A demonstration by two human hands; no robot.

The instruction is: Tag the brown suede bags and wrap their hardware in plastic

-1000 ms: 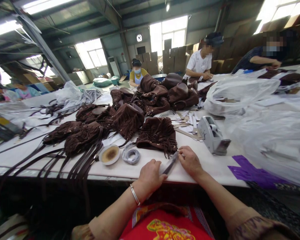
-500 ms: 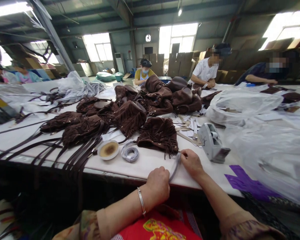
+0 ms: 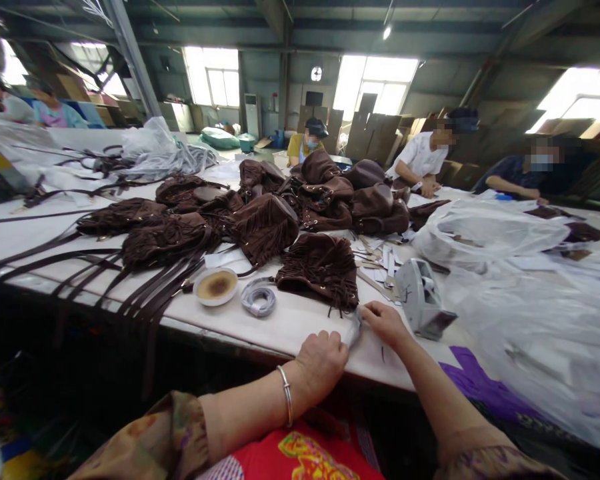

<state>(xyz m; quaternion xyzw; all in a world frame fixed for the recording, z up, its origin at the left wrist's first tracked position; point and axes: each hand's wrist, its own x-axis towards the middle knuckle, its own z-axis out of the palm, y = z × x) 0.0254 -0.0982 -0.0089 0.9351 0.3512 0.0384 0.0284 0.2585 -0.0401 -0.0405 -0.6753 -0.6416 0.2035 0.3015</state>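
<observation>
From the head cam, the gray strip (image 3: 353, 331) is stretched between the two hands, right at the front edge of the table (image 3: 300, 328). It's blurry, so no clue what it's made of. The right hand (image 3: 384, 321) has thumb and forefinger pinching the top end, just by the dangling fringe of the nearest brown bag (image 3: 320, 270). The left hand (image 3: 320, 368), the one with the silver bangle (image 3: 287, 397) on its wrist, is curled into a fist at the lower end; can't really tell how its fingertips sit, they're tucked out of sight. Left of that bag there's a coil of gray cord (image 3: 266, 308) and, just beside it, a white dish (image 3: 217, 304) with brownish stuff in it. Over to the right sits a chunky tape dispenser (image 3: 416, 300), and a big heap of brown bags (image 3: 325, 200) is piled behind.
</observation>
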